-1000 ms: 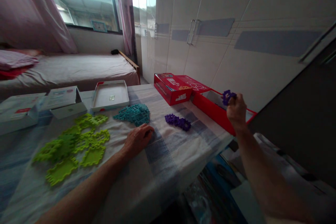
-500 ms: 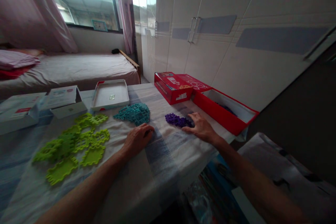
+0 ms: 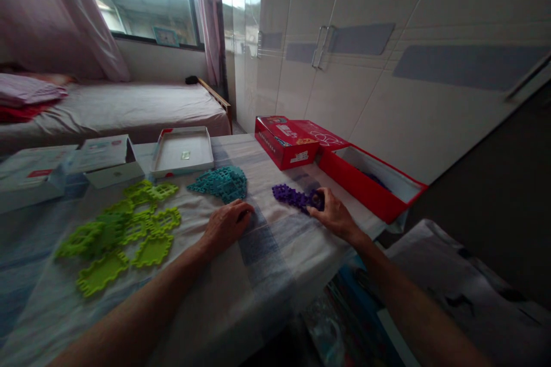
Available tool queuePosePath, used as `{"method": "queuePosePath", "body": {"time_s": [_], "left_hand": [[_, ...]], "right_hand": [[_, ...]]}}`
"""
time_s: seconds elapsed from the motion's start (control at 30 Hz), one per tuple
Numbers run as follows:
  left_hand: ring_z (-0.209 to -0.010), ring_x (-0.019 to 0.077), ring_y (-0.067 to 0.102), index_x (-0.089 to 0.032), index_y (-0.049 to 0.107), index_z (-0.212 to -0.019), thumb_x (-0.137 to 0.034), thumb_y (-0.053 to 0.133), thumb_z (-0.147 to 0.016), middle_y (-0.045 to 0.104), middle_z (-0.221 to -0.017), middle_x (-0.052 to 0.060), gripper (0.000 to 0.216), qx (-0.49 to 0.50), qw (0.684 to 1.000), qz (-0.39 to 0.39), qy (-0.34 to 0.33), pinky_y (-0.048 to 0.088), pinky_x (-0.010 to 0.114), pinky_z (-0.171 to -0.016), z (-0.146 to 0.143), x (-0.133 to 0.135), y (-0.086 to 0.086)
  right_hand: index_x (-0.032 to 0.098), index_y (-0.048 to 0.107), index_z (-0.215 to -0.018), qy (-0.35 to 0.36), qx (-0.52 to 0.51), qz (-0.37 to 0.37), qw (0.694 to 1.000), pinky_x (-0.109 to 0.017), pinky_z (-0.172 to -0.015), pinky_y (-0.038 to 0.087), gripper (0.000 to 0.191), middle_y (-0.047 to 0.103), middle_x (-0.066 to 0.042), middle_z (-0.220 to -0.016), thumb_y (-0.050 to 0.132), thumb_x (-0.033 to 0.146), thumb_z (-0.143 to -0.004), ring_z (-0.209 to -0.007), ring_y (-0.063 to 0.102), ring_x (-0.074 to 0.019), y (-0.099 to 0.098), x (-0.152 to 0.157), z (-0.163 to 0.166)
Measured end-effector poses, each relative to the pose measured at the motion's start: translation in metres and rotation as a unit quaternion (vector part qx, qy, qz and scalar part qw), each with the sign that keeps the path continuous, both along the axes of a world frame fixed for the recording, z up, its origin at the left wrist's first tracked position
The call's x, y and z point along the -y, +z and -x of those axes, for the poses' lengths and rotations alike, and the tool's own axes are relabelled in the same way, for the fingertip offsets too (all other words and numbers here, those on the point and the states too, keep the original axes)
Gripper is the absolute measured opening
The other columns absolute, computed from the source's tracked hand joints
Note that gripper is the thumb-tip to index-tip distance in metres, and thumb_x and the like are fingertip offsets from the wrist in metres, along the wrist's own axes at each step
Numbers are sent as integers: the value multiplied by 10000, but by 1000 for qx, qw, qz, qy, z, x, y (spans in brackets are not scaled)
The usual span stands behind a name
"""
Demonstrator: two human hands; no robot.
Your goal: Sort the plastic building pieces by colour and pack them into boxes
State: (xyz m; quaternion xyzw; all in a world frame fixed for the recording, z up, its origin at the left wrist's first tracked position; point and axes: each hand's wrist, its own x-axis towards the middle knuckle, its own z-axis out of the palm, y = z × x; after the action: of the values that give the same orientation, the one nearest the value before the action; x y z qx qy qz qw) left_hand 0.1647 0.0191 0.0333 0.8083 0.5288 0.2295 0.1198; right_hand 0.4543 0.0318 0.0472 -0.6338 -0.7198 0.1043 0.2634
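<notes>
My right hand (image 3: pixel 332 215) rests on the table with its fingers closed on the near end of a pile of purple interlocking pieces (image 3: pixel 293 196). My left hand (image 3: pixel 227 223) lies on the checked cloth with fingers curled loosely, just below a pile of teal pieces (image 3: pixel 220 182); whether anything is in it I cannot see. Several lime-green pieces (image 3: pixel 120 232) are spread out at the left.
An open red box (image 3: pixel 375 184) sits at the table's right corner beside its red lid (image 3: pixel 284 142). A white tray (image 3: pixel 182 152) and white boxes (image 3: pixel 64 163) stand at the back. A bed (image 3: pixel 112 109) lies beyond, wardrobe doors (image 3: pixel 365 51) at the right.
My right hand came down from over the red box, where it held a purple piece, to the purple pile and has closed on it. My left hand has stayed put.
</notes>
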Motion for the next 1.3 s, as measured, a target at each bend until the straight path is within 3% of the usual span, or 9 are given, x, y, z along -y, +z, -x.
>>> {"method": "queuePosePath", "body": {"time_s": [0.17, 0.3, 0.47, 0.83, 1.2, 1.3], "left_hand": [[-742, 151, 588, -214, 644, -929, -263, 409, -841, 621, -889, 27, 255, -2, 1000, 5, 6, 399, 253, -679, 0, 2, 2], [-744, 152, 585, -221, 645, -933, -264, 412, -839, 622, -890, 24, 255, -6, 1000, 8, 9, 398, 256, -690, -1, 2, 3], [-763, 150, 584, -221, 642, -932, -268, 409, -843, 617, -899, 25, 254, 0, 1000, 4, 1, 405, 252, -705, -1, 2, 2], [-744, 149, 585, -224, 649, -908, -259, 411, -836, 618, -878, 23, 251, 1, 1000, 0, 3, 408, 249, -687, -1, 1, 1], [-729, 150, 583, -217, 648, -915, -260, 419, -833, 622, -876, 26, 247, -2, 1000, 6, 10, 403, 254, -676, -1, 1, 0], [-745, 151, 587, -219, 650, -916, -258, 415, -835, 625, -891, 27, 251, 8, 1000, 3, 2, 408, 254, -691, 0, 1, 0]], "right_hand": [[142, 435, -1122, 10, 81, -11, 997, -308, -769, 447, 464, 618, -108, -985, 577, 323, -718, -880, 603, -210, 2, 1, 8], [156, 467, -1082, 40, 129, -31, 990, -325, -855, 413, 434, 599, -105, -1026, 583, 357, -715, -974, 562, -224, 4, 3, 8], [165, 492, -1013, 57, 140, -50, 987, -321, -871, 402, 350, 596, -98, -988, 572, 334, -718, -961, 552, -218, 5, 3, 10], [177, 525, -964, 88, 147, -8, 985, -297, -775, 443, 313, 622, -83, -943, 599, 341, -708, -879, 598, -209, 38, 11, -27], [197, 529, -1004, 15, 31, -38, 999, -290, -710, 488, 403, 646, -67, -963, 625, 428, -687, -808, 625, -182, 79, 11, -54], [192, 529, -1018, -50, 39, -83, 995, -310, -708, 486, 440, 647, -81, -971, 626, 457, -680, -804, 626, -195, 93, -4, -72]]}}
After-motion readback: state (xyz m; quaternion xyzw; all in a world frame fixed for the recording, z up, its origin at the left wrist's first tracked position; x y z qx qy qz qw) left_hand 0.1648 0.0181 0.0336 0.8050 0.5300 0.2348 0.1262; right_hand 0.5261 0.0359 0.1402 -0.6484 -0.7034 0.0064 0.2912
